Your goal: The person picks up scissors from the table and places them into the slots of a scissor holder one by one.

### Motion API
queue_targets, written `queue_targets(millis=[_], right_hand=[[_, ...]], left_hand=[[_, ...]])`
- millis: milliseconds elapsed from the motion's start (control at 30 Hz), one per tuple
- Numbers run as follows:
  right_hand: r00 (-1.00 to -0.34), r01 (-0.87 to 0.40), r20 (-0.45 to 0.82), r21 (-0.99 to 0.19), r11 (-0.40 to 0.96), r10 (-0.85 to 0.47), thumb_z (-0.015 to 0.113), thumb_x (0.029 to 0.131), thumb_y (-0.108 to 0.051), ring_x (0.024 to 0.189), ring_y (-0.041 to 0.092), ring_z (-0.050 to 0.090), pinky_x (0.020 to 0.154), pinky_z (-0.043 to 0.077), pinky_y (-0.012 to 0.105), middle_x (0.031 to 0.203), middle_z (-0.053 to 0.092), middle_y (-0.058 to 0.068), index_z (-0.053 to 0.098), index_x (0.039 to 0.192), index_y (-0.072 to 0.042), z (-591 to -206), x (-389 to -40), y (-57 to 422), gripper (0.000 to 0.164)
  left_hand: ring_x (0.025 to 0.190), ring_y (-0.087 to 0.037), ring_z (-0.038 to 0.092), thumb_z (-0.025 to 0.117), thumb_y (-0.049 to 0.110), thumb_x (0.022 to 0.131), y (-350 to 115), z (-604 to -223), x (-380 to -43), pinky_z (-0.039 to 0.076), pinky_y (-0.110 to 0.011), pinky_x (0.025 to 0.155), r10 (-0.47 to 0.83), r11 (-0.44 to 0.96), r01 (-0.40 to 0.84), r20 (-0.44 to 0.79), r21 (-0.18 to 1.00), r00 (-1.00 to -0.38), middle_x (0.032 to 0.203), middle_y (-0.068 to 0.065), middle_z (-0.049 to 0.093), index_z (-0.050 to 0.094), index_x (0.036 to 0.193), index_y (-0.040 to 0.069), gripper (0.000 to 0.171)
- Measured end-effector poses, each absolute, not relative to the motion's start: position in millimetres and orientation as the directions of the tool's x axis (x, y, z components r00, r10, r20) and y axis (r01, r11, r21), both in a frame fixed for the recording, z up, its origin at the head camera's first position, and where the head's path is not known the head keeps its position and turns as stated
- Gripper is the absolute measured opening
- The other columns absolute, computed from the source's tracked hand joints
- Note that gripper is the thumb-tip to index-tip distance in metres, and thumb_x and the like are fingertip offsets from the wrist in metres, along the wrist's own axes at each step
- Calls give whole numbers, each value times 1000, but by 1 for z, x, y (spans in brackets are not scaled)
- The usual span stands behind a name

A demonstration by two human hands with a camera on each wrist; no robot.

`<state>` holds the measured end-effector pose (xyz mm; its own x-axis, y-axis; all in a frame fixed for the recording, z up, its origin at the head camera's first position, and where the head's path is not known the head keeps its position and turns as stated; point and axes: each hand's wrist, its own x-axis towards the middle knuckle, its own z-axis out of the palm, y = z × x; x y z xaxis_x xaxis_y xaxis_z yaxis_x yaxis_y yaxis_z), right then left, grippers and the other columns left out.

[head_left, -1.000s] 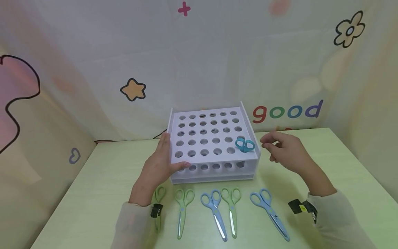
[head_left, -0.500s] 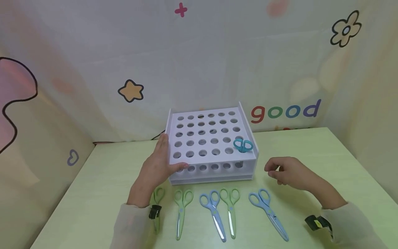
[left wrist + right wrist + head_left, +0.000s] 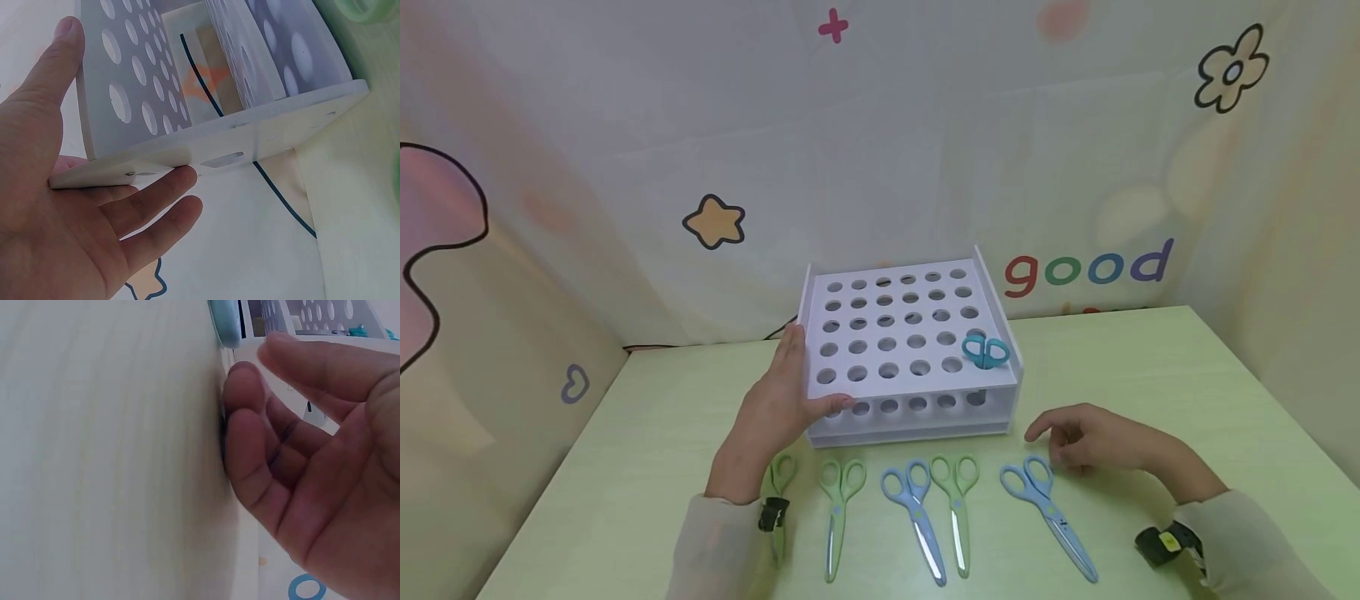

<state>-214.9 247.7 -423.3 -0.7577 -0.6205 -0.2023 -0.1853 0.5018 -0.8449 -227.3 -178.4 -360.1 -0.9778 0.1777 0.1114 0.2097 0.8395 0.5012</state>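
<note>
My left hand holds the left front corner of a white rack with rows of round holes. In the left wrist view its thumb lies on the perforated plate's edge and its fingers lie along the side panel. Teal-handled scissors stand in a hole at the rack's right front, blades down. My right hand, fingers loosely bent and holding nothing, is low over the table beside the handles of blue scissors. In the right wrist view, a blue handle shows just beyond the fingertips.
Left of the blue pair lie green scissors, other blue scissors and more green scissors. Another green pair is partly behind the left wrist. A printed curtain hangs behind the table.
My right hand has come down and toward me from beside the rack to the handles of the right blue scissors. My left hand has stayed on the rack.
</note>
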Motion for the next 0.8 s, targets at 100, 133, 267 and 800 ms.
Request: queue_targets(millis=[100,133,267,800], right_hand=[[-728,-170,-224,-857,486,-649,59,94,3,62,18,53,57,46,27,79,59,7,63,127,-2,-426,-214,248,34],[-718,-161,-232,-862,481,-656,60,94,2,61,18,53,57,46,27,77,59,7,62,128,-3,-426,-213,247,35],[-693,-103,-289,-867,488,-660,62,94,0,55,19,51,54,45,28,73,56,7,61,131,-7,-427,-210,245,38],[-706,-131,-356,-784,607,-613,69,92,-1,47,16,49,48,39,27,72,53,5,61,122,-22,-421,-200,233,37]], left_hand=[[131,-33,43,84,54,77,-178,-360,-227,46,-47,96,177,839,212,117,501,-977,169,-10,1,-3,162,7,130],[131,-33,43,84,54,77,-178,-360,-227,46,-47,95,176,840,212,118,500,-977,169,-10,1,-2,162,7,130],[127,-33,45,84,54,76,-177,-360,-227,46,-46,94,173,841,210,119,499,-978,169,-9,2,-2,162,8,130],[118,-31,49,86,50,76,-177,-361,-228,47,-44,89,172,837,213,127,504,-977,168,-8,6,0,163,9,129]])
